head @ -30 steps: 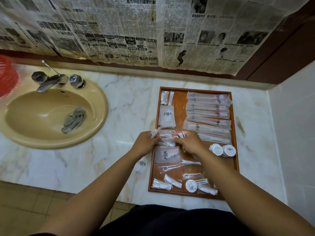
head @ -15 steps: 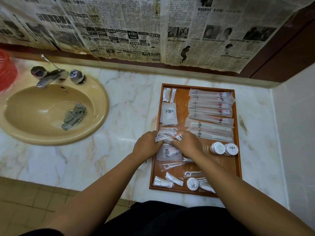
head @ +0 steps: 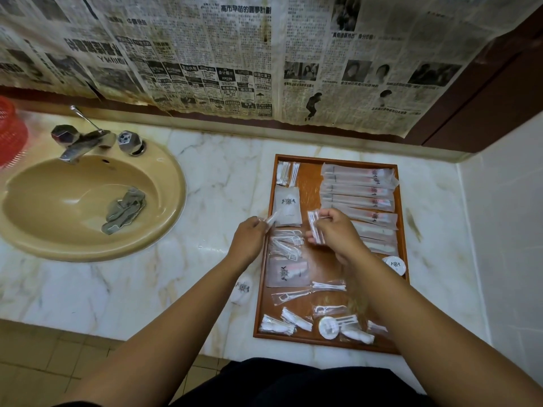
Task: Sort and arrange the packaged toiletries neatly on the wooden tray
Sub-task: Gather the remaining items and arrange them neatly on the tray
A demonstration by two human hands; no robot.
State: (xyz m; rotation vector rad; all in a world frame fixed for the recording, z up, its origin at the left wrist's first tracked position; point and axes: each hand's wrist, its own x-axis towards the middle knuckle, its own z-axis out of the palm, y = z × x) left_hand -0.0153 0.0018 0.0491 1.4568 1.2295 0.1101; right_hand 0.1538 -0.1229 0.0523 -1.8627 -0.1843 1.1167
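A: How are the hands placed?

B: Both arms reach forward to the tray (head: 335, 158) on the table (head: 220, 186). The left hand (head: 248, 236) sits at the tray's left rim, fingers curled, pinching a thin clear packet (head: 271, 220). The right hand (head: 338, 233) hovers over the tray's middle, pinching a bunch of slim packets (head: 316, 230). They may be cotton swabs, but they are blurred.

A: What's in the tray?

B: Long sleeves (head: 357, 186) are stacked flat down its right side. Swab packs (head: 288, 174) lie in its far left corner, with a sachet (head: 289, 205) just nearer. Floss picks (head: 286, 242) lie by the left rim, then a second sachet (head: 288, 273). More small packs (head: 277, 327) and a round disc (head: 328, 327) lie loose at the near end. A round cap (head: 395, 264) is by the right rim.

A: Anything outside the tray?

B: A round pack (head: 242, 289) lies on the table just left of it. Well to the left, a sink (head: 164, 230) holds a grey cloth (head: 125, 211).
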